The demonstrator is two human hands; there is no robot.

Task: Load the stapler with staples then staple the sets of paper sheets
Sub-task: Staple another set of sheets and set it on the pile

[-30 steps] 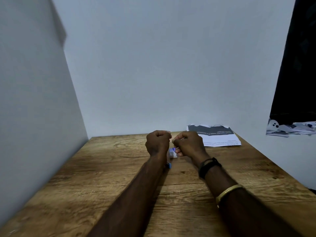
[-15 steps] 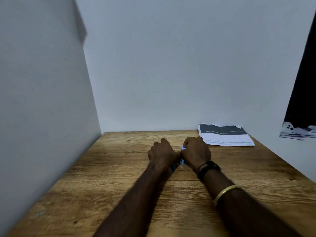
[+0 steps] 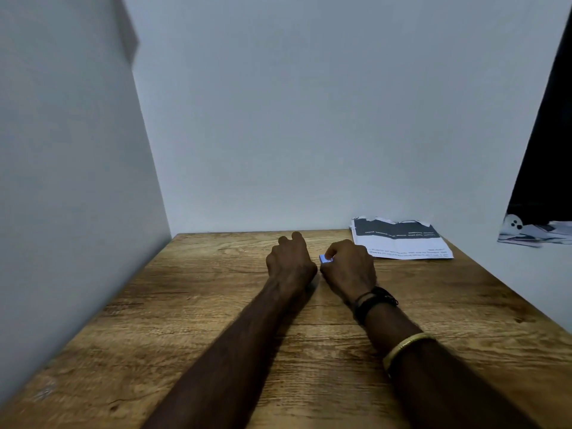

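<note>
Paper sheets [image 3: 408, 247] lie in a loose stack at about one o'clock on the wooden table [image 3: 192, 305], pushed up against the pale back wall [image 3: 309, 119]. The top sheet is white with a broad black band along its far edge and a few lines of small print nearer me, too fine to read. The far edges of the stack look ragged and uneven. Both arms reach in from six o'clock towards the middle of the table, and the hands sit side by side, almost touching. The right hand [image 3: 349, 267] is curled over, and its thumb and fingers pinch a small box [image 3: 324, 259], pale blue and white, which peeks out at the hand's nine o'clock side, just left of the sheets and apart from them. The left hand [image 3: 289, 264] rests knuckles-up with its fingers bent towards twelve o'clock. Whether it grips anything underneath I cannot tell. A black band [image 3: 370, 301] circles the right wrist, with a gold bangle [image 3: 402, 346] further back along the forearm.
</note>
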